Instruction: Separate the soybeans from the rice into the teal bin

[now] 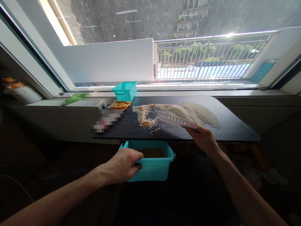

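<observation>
My left hand (127, 164) is closed on the near left rim of a teal plastic bin (150, 169), thumb over the edge. Inside the bin lies a layer of small tan beans (152, 153). In my right hand (203, 138) is a long white slotted plastic strip (175, 120), gripped by its right end and slanting up to the left over the table. Its far end is by a mix of white grains and yellowish beans (145, 121), with some bits scattered around. Behind the strip, a large heap of pale rice-like grains (197, 113) spreads to the right.
The dark table (230, 131) stands against the window sill, and the bin sits below its front edge. A second teal bin (125, 91), an orange packet (120, 105) and a blurred-out item (108, 121) are at the left. A green cloth (75, 98) lies on the radiator (87, 104).
</observation>
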`<state>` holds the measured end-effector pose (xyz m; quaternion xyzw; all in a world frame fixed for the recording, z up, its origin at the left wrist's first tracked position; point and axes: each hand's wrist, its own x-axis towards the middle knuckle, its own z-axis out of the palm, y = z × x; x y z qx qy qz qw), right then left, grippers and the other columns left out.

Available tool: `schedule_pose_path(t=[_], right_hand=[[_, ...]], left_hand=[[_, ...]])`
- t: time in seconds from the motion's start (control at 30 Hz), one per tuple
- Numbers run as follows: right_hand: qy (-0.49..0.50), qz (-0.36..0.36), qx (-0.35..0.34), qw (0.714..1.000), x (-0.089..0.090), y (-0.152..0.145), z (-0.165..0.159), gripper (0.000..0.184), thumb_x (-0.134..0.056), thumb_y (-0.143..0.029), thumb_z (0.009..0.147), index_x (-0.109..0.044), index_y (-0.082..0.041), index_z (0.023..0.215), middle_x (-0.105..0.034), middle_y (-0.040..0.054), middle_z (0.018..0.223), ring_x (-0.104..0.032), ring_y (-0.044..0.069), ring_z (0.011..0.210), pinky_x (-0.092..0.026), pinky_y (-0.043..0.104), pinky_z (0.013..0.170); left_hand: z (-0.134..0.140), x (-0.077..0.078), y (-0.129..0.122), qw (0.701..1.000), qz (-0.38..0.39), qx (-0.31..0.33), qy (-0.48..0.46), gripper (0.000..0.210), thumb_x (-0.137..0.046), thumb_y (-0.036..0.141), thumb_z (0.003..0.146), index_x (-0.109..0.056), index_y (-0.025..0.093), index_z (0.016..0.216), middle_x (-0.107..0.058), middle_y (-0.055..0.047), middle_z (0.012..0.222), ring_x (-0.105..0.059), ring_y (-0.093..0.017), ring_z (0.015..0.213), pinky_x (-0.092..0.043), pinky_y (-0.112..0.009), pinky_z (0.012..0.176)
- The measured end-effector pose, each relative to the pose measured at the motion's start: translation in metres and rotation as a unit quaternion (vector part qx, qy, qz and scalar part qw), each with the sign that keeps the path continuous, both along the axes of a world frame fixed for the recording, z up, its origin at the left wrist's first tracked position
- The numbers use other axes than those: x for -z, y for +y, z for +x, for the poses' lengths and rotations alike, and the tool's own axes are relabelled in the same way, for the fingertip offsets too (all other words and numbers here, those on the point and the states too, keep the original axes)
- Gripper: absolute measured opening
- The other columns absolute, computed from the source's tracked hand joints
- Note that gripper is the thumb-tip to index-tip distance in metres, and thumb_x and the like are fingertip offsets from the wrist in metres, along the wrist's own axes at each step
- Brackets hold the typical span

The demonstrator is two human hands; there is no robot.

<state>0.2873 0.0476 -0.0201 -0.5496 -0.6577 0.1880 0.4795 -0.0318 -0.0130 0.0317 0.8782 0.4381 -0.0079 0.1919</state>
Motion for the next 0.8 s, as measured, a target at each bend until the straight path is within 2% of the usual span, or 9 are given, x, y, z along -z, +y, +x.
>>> schedule_pose_path(t=[0.2,0.47,0.57,0.7,0.8], right_hand=[[0.128,-0.057,-0.060,0.988,-0.005,0.008,-0.018,0.038,-0.073,-0.050,0.070,-0.078,-0.019,0.091,-0.078,0.0054,0.093,-0.071,0.028,0.091,-0.054,0.045,0.087],[0.131,-0.111,-0.041,0.984,-0.006,-0.010,-0.004,0.038,-0.076,-0.053,0.066,-0.079,-0.021,0.087,-0.078,0.0054,0.089,-0.071,0.028,0.086,-0.054,0.048,0.087],[0.138,-0.129,-0.053,0.981,-0.009,-0.017,-0.002,0.039,-0.076,-0.055,0.066,-0.079,-0.023,0.087,-0.078,0.0050,0.092,-0.071,0.028,0.088,-0.053,0.047,0.089],[0.154,-0.134,-0.077,0.976,-0.013,-0.020,-0.007,0.041,-0.077,-0.057,0.065,-0.079,-0.023,0.087,-0.077,0.0051,0.095,-0.070,0.028,0.091,-0.053,0.046,0.090],[0.143,-0.131,-0.060,0.979,-0.014,-0.019,-0.008,0.042,-0.077,-0.058,0.064,-0.079,-0.023,0.086,-0.078,0.0054,0.092,-0.070,0.028,0.089,-0.054,0.046,0.088]], left_hand=[[0.010,0.000,0.002,1.000,-0.003,0.014,-0.007,0.016,-0.056,0.023,0.081,-0.049,0.020,0.068,-0.063,-0.001,0.073,-0.058,-0.018,0.068,-0.037,-0.027,0.063],[0.012,0.000,0.003,0.999,-0.011,0.029,-0.030,0.018,-0.055,0.023,0.080,-0.044,0.020,0.066,-0.060,-0.001,0.070,-0.056,-0.018,0.066,-0.035,-0.027,0.060],[0.013,0.000,0.004,0.999,-0.011,0.029,-0.023,0.017,-0.055,0.023,0.080,-0.043,0.020,0.067,-0.061,-0.001,0.070,-0.056,-0.018,0.066,-0.035,-0.028,0.060],[0.013,0.000,0.004,0.999,-0.012,0.026,-0.016,0.018,-0.055,0.023,0.080,-0.043,0.020,0.067,-0.061,-0.001,0.071,-0.056,-0.018,0.066,-0.034,-0.028,0.060],[0.012,-0.001,0.003,0.999,-0.010,0.026,-0.017,0.017,-0.055,0.022,0.080,-0.044,0.020,0.067,-0.061,-0.001,0.071,-0.056,-0.018,0.066,-0.035,-0.027,0.060]])
